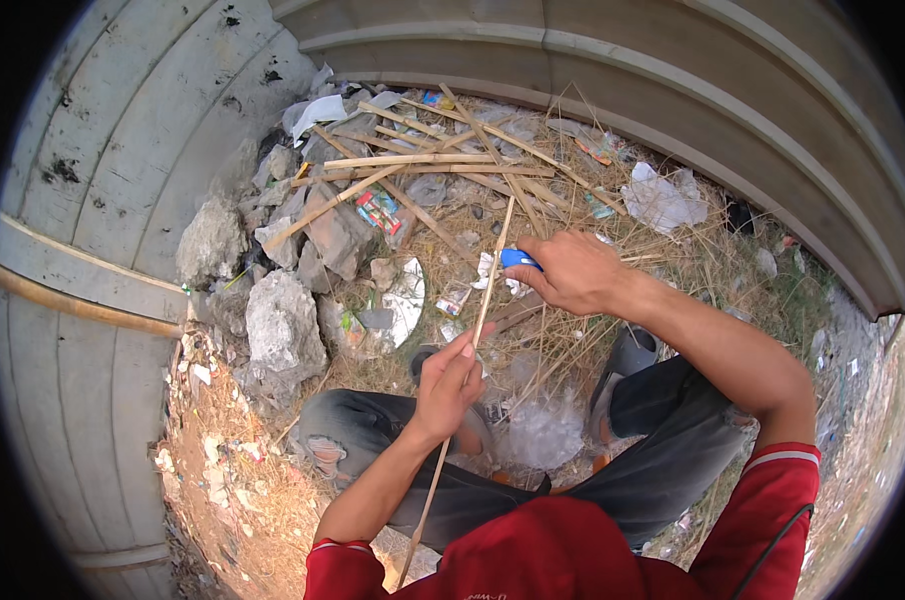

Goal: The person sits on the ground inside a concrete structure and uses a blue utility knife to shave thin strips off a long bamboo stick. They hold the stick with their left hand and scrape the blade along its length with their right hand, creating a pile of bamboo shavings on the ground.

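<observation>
Where the curved grey corrugated metal wall [123, 200] closes off the left side, a pale rusty pipe [83, 305] runs across it, and bare reddish dirt scattered with litter lies at its foot. Just right of that wall, grey broken rocks [283, 320] heap up against the corner, so little room is open there. Behind the rocks, a loose pile of pale split bamboo sticks [423, 165] lies crisscrossed over dry straw, with scraps of white paper [663, 200] and coloured wrappers among it.

Nearer the middle, the left hand [448, 385] is closed in a pinch around a long thin tan bamboo strip [483, 300], thumb and fingers gripping it partway along. That strip is narrow, straight and light-coloured; it runs from beside the person's red sleeve at the lower edge upward past the hand to the straw. To the right, the right hand [573, 270] is curled shut on a blue-handled cutter [520, 259], held at the strip's upper part. A second grey metal wall [673, 90] bounds the far side, leaving open ground only at right.
</observation>
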Action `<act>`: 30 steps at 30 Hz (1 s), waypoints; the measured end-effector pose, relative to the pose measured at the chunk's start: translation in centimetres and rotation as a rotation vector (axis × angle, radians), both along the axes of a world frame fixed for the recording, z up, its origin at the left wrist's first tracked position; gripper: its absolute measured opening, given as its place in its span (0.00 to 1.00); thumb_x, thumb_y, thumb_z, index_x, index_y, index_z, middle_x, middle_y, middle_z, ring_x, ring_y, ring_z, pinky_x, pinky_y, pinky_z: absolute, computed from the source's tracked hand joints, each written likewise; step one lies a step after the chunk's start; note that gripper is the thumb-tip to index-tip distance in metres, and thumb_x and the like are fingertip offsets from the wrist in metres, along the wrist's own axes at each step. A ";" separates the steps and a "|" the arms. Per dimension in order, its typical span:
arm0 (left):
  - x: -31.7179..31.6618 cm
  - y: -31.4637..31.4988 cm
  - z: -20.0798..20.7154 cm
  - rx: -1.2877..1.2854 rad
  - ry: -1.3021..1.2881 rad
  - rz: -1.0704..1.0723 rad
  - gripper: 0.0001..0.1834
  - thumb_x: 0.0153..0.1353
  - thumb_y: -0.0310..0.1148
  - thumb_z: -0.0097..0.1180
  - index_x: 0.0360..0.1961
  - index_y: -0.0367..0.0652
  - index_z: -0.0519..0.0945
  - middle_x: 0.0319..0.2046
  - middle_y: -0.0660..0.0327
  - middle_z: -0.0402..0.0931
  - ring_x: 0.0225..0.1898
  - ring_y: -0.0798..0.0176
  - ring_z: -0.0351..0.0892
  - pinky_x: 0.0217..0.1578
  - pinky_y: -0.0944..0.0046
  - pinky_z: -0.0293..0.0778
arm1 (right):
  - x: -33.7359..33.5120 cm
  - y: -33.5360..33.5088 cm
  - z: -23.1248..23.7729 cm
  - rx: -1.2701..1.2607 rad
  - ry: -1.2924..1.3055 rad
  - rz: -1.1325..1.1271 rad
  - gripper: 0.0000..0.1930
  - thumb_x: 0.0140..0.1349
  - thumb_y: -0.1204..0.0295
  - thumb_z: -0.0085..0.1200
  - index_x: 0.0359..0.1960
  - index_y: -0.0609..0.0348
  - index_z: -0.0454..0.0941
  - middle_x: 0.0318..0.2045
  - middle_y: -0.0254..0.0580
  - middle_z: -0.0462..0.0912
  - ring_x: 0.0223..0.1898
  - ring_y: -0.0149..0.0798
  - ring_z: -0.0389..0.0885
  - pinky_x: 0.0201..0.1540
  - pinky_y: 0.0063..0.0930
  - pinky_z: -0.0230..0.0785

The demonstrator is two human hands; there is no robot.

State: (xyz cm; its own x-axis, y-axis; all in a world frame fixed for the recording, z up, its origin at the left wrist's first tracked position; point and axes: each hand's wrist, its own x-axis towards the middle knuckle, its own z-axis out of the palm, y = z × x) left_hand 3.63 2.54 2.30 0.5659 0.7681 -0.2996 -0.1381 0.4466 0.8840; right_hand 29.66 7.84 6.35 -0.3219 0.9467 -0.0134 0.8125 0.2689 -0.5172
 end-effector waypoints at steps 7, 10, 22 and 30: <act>-0.5 -1.0 0.5 -0.029 -0.021 -0.049 0.25 0.78 0.34 0.38 0.71 0.33 0.64 0.14 0.74 0.53 0.15 0.78 0.48 0.19 0.73 0.50 | 1.3 0.9 -1.4 0.269 -0.089 -0.136 0.17 0.69 0.56 0.53 0.42 0.58 0.77 0.23 0.57 0.82 0.27 0.62 0.82 0.33 0.52 0.74; -1.3 -1.2 0.6 -0.058 -0.059 -0.033 0.26 0.78 0.34 0.38 0.72 0.34 0.63 0.14 0.74 0.53 0.15 0.78 0.47 0.19 0.72 0.49 | 1.9 1.0 -0.4 0.352 0.025 -0.150 0.15 0.66 0.58 0.59 0.41 0.57 0.78 0.21 0.52 0.80 0.24 0.58 0.81 0.32 0.47 0.74; -0.5 -1.3 0.5 0.024 0.024 -0.097 0.28 0.77 0.39 0.38 0.71 0.32 0.64 0.11 0.71 0.53 0.10 0.76 0.49 0.14 0.73 0.50 | 0.9 1.1 -1.1 0.221 0.481 0.089 0.07 0.58 0.73 0.67 0.35 0.61 0.84 0.28 0.41 0.83 0.32 0.41 0.85 0.39 0.33 0.75; -0.5 -1.0 0.7 -0.035 -0.038 -0.127 0.29 0.77 0.40 0.38 0.70 0.30 0.63 0.11 0.71 0.53 0.10 0.76 0.49 0.14 0.73 0.51 | 2.9 2.3 -0.1 -0.195 1.188 -0.279 0.13 0.70 0.62 0.59 0.42 0.61 0.80 0.28 0.36 0.84 0.18 0.23 0.72 0.21 0.22 0.66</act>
